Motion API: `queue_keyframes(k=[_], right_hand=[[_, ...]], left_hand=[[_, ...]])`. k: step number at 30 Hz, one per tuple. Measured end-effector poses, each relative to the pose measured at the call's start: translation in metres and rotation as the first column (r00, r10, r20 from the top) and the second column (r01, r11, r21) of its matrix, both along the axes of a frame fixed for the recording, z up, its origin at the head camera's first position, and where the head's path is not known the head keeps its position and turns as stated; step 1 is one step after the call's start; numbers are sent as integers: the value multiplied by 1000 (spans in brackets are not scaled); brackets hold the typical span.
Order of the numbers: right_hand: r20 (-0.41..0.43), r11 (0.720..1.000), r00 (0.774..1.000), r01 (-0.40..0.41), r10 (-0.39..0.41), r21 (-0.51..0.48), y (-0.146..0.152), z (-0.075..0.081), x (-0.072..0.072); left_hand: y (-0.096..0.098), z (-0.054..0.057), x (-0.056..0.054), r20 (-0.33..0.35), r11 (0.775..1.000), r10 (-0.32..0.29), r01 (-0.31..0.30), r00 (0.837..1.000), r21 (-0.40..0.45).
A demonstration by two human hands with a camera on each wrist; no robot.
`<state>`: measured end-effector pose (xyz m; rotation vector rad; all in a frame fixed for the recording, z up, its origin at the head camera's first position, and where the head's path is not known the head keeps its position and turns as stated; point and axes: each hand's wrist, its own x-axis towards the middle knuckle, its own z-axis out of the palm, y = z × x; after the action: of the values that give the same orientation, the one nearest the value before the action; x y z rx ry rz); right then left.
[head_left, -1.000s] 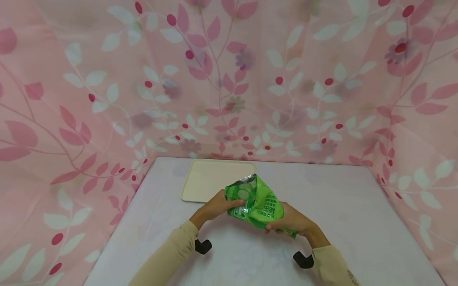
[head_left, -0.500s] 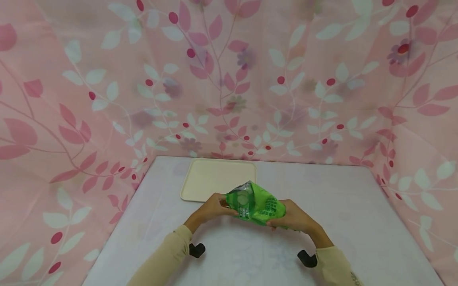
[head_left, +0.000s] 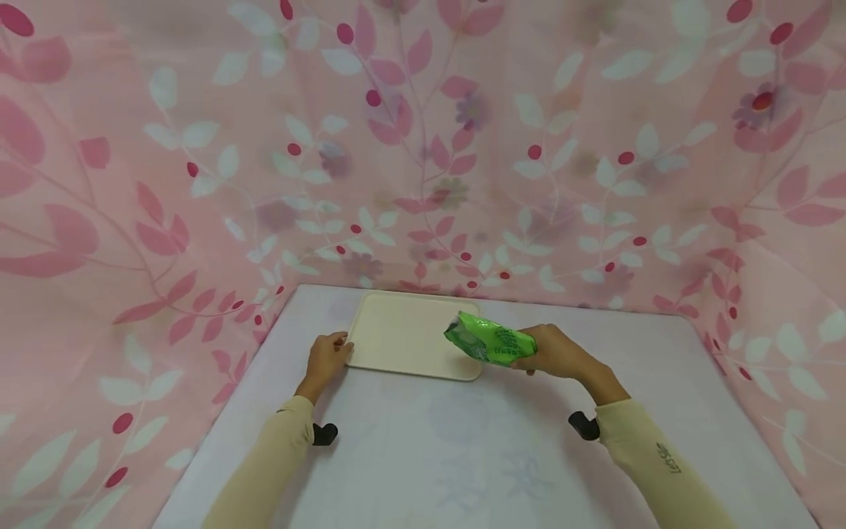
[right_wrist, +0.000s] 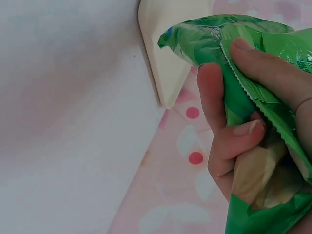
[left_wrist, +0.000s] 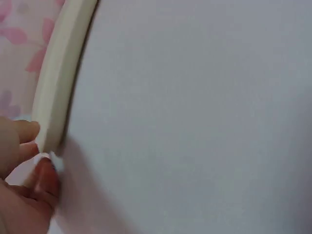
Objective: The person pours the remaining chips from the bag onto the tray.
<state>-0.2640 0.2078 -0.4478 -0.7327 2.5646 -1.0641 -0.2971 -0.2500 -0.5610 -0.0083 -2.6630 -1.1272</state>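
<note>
My right hand (head_left: 555,353) grips a green snack bag (head_left: 492,342) printed with pale round slices and dark lettering. The bag hangs over the right part of a cream rectangular tray (head_left: 403,330), its far end pointing left. In the right wrist view the thumb and fingers hold the crumpled bag (right_wrist: 243,87) along its zigzag-edged seam, and a tan patch shows lower down. My left hand (head_left: 325,358) is at the tray's near-left corner; in the left wrist view its fingers (left_wrist: 27,129) and thumb pinch the tray's rim (left_wrist: 58,78).
A white cloth covers the table (head_left: 463,441), with the tray towards its back. Pink floral curtain (head_left: 423,147) closes in the back and both sides. A black piece (head_left: 325,434) sticks out at the left wrist, another black piece (head_left: 584,425) at the right.
My left hand has let go of the bag and moved left to the tray's corner. The right hand has carried the bag forward and slightly right, turning it flatter over the tray.
</note>
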Motion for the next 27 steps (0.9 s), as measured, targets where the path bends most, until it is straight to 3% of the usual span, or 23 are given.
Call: queue_keyframes(k=[5,10,14,18,20,25,27], right_hand=[[20,997,999,-46,45,63,-13,12,-24],[14,984,997,-73,71,165,-27,26,-45],[-24,972,995,-88,96,219,-37,47,-57],[-73,981,995,-48,63,187,-45,67,-61],[-75,980,995,-51,66,190,-50,67,-63],[-14,957,994,-104,112,270,-59,49,-68],[-36,956,993,-97,111,277,-58,48,-70]], left_hand=[[-11,-11,-2,45,999,2,-4,999,51],[-13,-13,1,21,996,29,-31,999,80],[-13,-12,3,-12,994,31,-29,999,102],[-11,-13,4,-7,993,41,-40,999,109],[-12,-13,3,-7,992,47,-46,999,115],[-14,-12,3,-22,990,58,-55,998,133],[-15,-13,3,-13,990,55,-52,998,128]])
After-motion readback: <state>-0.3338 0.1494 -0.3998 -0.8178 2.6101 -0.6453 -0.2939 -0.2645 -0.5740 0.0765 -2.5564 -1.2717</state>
